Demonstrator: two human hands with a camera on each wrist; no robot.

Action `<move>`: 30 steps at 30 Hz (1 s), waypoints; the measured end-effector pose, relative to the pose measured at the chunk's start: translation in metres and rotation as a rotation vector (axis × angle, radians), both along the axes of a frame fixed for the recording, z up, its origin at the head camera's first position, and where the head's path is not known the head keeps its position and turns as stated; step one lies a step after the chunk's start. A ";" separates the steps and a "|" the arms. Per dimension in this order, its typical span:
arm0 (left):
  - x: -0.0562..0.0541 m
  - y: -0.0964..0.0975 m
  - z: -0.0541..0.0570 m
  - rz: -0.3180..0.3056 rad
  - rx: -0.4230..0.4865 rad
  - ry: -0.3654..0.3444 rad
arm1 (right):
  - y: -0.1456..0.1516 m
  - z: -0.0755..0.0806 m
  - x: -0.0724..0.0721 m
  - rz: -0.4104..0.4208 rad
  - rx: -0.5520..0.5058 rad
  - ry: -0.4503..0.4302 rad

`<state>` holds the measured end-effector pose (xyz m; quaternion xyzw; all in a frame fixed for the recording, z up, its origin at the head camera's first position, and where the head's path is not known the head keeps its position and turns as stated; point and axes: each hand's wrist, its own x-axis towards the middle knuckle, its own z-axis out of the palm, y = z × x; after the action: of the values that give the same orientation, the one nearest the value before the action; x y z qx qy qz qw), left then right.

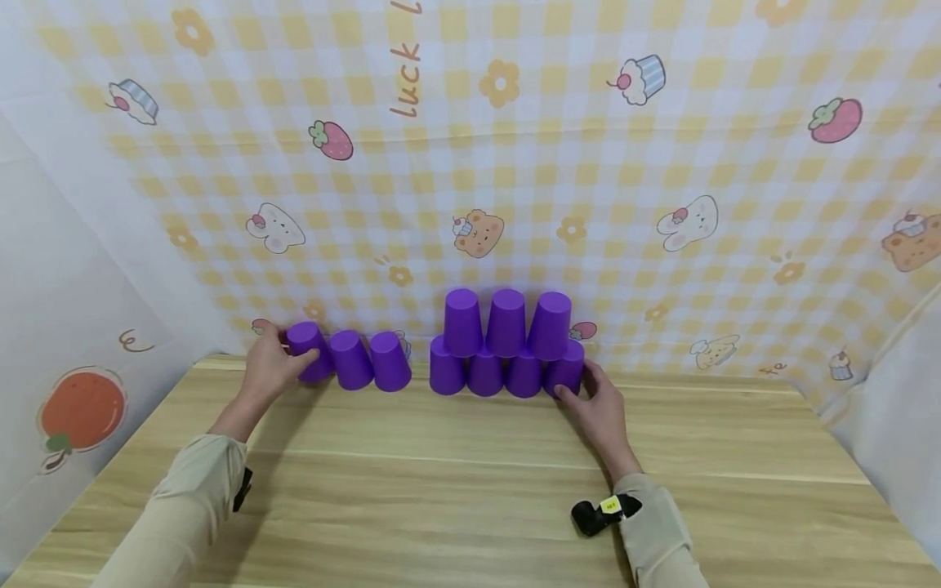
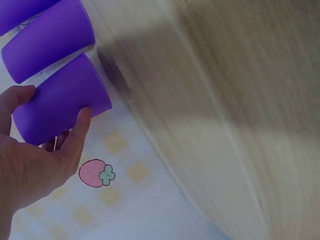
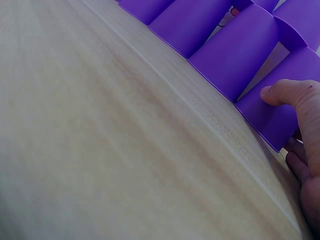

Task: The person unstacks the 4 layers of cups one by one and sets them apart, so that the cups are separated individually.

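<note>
The right wrist view's edge cuts off part of the right hand.

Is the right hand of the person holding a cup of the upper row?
No, the right hand grips the rightmost purple cup of the four-cup bottom row.

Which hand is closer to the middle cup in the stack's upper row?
Right. The right hand grips the lower right-end cup, below and to the right of the middle upper cup; the left hand is farther off to its left, gripping the leftmost cup.
</note>
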<state>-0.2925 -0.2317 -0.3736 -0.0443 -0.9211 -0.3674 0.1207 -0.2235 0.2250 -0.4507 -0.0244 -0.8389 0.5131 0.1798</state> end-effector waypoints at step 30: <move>0.002 -0.001 -0.012 -0.031 -0.013 -0.076 | -0.001 0.000 0.000 -0.010 -0.023 0.013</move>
<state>-0.2903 -0.2327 -0.3860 -0.0453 -0.9267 -0.3644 0.0795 -0.2234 0.2237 -0.4503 -0.0273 -0.8317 0.5220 0.1873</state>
